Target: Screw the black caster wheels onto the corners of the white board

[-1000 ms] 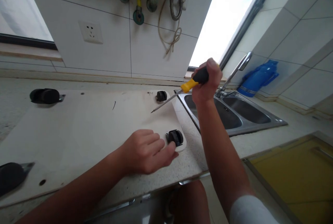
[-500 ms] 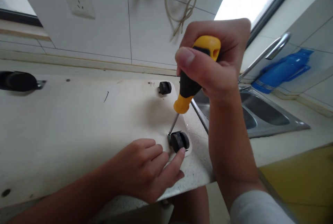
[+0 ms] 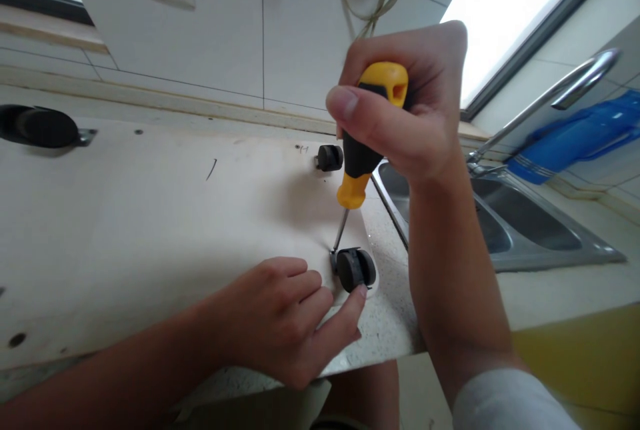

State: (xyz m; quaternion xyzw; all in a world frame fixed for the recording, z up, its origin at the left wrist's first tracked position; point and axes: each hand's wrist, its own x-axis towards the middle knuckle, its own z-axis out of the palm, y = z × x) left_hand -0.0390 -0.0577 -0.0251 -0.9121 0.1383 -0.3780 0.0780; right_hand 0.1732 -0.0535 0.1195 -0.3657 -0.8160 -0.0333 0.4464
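Observation:
My right hand (image 3: 400,103) is wrapped round the yellow and black handle of a screwdriver (image 3: 363,150), thumb along its side. The shaft slants down, and its tip meets the small metal mounting plate (image 3: 334,261) of a black twin-wheel caster (image 3: 354,270). This caster sits at the near right corner of a white board (image 3: 165,223). My left hand (image 3: 295,317) rests low beside it, index fingertip pressed on the caster's near side and the other fingers curled. Whether a screw sits under the tip is too small to tell.
Another caster (image 3: 330,158) stands at the board's far right corner, and a larger black one (image 3: 47,127) at the far left. Right of the speckled countertop (image 3: 393,290) are a steel sink (image 3: 530,217), a faucet (image 3: 550,93) and a blue jug-like container (image 3: 575,137). A tiled wall (image 3: 200,50) rises behind.
The view has shifted, so the board and sink appear farther right and higher. The screwdriver stands slightly more upright, with its tip still at the caster's plate. My left fingertip stays on the caster.

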